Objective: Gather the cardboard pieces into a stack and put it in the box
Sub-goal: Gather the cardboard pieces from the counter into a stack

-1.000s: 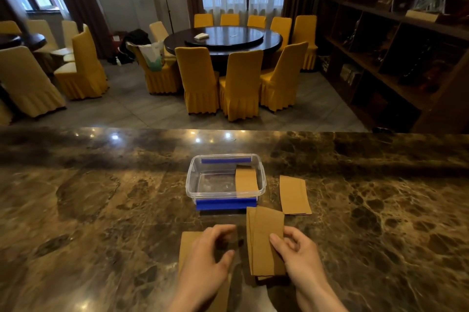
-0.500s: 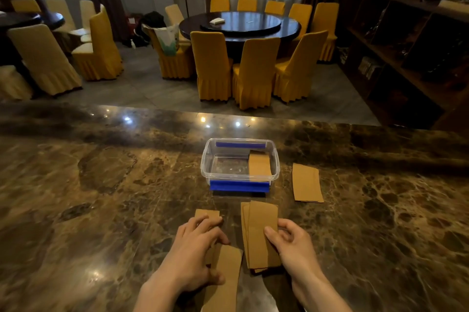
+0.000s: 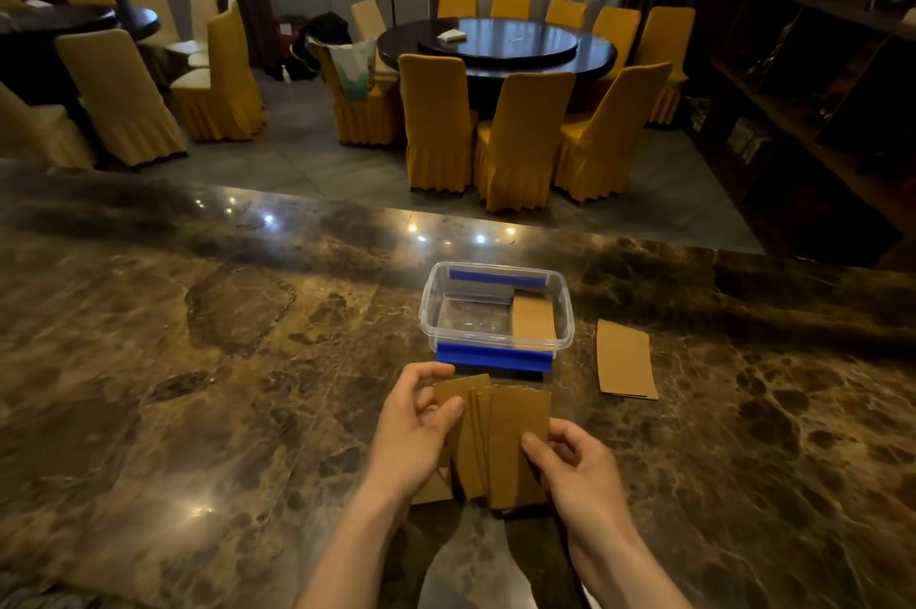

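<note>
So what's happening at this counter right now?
A person is gathering cardboard pieces into a stack held in both hands, the left hand pinching the left edge and the right hand the right. The clear plastic box just beyond holds one piece. Another piece lies on the marble counter to its right.

The left hand (image 3: 414,430) covers the left part of the cardboard stack (image 3: 500,447), and the right hand (image 3: 577,465) covers its lower right corner, so the number of pieces cannot be counted. A further cardboard piece (image 3: 430,489) under the left wrist shows only one corner. Both forearms are cut off by the bottom edge, and the items on the dark shelf (image 3: 818,78) at right are too dim to identify.
</note>
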A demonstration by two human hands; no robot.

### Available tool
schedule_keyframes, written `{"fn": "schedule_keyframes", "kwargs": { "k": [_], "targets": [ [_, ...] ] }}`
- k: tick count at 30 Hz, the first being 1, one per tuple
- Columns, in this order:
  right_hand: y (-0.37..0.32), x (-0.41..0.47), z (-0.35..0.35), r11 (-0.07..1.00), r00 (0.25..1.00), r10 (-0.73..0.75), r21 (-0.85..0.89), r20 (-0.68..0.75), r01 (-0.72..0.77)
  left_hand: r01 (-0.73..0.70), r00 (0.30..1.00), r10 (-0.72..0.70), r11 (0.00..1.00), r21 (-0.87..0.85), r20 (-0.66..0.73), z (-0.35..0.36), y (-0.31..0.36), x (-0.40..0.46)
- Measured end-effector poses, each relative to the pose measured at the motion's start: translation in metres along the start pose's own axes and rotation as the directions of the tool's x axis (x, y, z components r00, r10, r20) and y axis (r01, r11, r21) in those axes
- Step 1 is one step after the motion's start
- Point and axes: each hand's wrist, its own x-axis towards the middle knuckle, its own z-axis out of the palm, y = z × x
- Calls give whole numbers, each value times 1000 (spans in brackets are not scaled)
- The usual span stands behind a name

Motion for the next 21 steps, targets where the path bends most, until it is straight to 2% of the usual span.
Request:
{"fn": "schedule_keyframes", "kwargs": {
  "k": [2, 4, 6, 8, 10, 12, 14, 15, 17, 21],
  "targets": [
    [1, 1, 5, 1000, 1000, 3, 0, 7, -3, -2, 1000, 3, 999, -53, 19, 3, -1, 1],
    [3, 2, 9, 1000, 1000, 15, 23, 26, -16, -11, 999, 11, 1000, -22, 38, 7, -3, 2],
    [4, 2, 12, 999, 999, 26, 20, 34, -27, -31, 999, 30, 998, 57, 16, 7, -8, 4],
    [6, 3, 13, 999, 999, 36, 4, 15, -36, -51, 994, 71, 972, 232, -83, 2, -14, 4],
    [8, 4, 14, 999, 999, 42, -5, -20, -42, -17, 975, 131, 846, 533, -177, -6, -21, 3],
    [8, 5, 14, 999, 997, 47, -10, -57, -48, 77, 971, 133, 615, 785, -199, -11, -26, -1],
    [7, 4, 16, 998, 996, 38, -37, -84, -41, 146, 975, 90, 431, 890, -204, -9, -31, -4],
    [6, 4, 17, 998, 995, 32, -50, -90, -37, 152, 976, 85, 383, 911, -199, -7, -32, -4],
    [6, 4, 18, 997, 995, 35, -59, -94, -40, 145, 977, 95, 366, 919, -191, -1, -35, -4],
    [4, 4, 16, 997, 994, 35, -68, -104, -43, 184, 975, 23, 460, 869, -219, 1, -29, 0]
  ]
}}
